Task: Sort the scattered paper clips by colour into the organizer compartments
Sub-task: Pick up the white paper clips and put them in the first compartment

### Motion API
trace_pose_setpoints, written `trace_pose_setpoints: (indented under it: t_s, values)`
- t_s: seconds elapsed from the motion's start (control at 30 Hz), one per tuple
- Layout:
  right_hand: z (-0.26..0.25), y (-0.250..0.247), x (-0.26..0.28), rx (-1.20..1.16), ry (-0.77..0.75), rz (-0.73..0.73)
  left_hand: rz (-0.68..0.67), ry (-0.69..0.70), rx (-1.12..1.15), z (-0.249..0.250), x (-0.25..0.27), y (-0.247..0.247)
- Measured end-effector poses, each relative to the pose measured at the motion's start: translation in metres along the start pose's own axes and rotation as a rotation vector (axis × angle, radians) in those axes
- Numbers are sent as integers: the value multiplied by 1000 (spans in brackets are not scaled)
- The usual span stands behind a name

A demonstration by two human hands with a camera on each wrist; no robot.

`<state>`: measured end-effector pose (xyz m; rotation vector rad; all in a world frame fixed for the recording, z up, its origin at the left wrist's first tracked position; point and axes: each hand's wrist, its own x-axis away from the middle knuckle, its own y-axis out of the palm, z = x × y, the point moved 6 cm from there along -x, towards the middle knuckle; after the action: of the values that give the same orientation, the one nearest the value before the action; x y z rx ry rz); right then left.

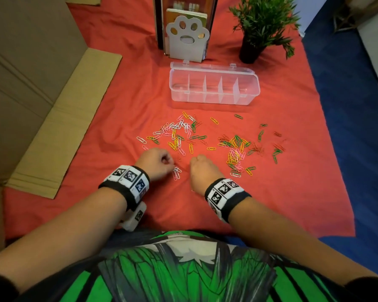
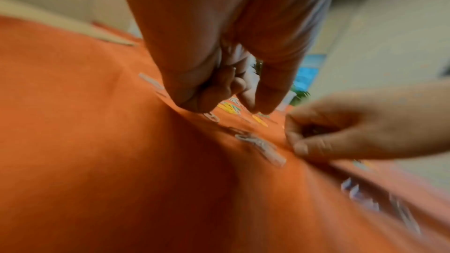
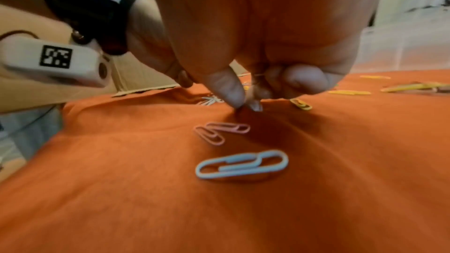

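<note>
I see both hands low over the red-orange cloth (image 1: 271,192), at the near edge of the scattered coloured wire paper clips (image 1: 183,136). My left hand (image 1: 156,163) has its fingers curled with thumb and forefinger tips down; whether it holds a clip I cannot tell, the left wrist view being blurred. My right hand (image 3: 246,76) pinches thumb and forefinger together right at the cloth; what sits between the tips is hidden. A small bunch of pink and white clips (image 1: 176,172) lies between the two hands, nearer the left, long axes running roughly near to far. The clear plastic five-compartment organizer (image 1: 214,89) stands open at the far side, beyond the scatter and slightly right, all compartments seemingly empty, so I judge sorting barely begun. In the right wrist view a pale blue-white clip (image 3: 241,164) and two pink clips (image 3: 220,132) lie just near of the pinch
</note>
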<state>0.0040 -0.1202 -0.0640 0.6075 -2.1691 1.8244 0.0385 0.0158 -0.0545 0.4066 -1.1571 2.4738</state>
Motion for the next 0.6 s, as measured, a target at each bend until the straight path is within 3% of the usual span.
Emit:
trace_pose_setpoints:
  t_s: [0.07, 0.13, 0.23, 0.33, 0.5, 0.57, 0.6]
  values:
    - [1, -3, -2, 3, 2, -23, 5, 96, -235, 0, 4, 3]
    - [6, -7, -4, -134, 14, -77, 26, 130, -318, -1, 6, 4]
    - [26, -13, -1, -452, 84, -165, 31, 153, -317, -1, 6, 6]
    - [47, -14, 6, -794, 137, -152, 20, 164, -297, 2, 2, 9]
    - [56, -3, 25, -1188, 238, -259, -7, 204, -320, 10, -2, 14]
    - [55, 4, 33, -1202, 263, -299, -35, 199, -330, 9, -4, 17]
    - [54, 5, 36, -1060, 234, -299, -35, 201, -328, 8, -5, 17]
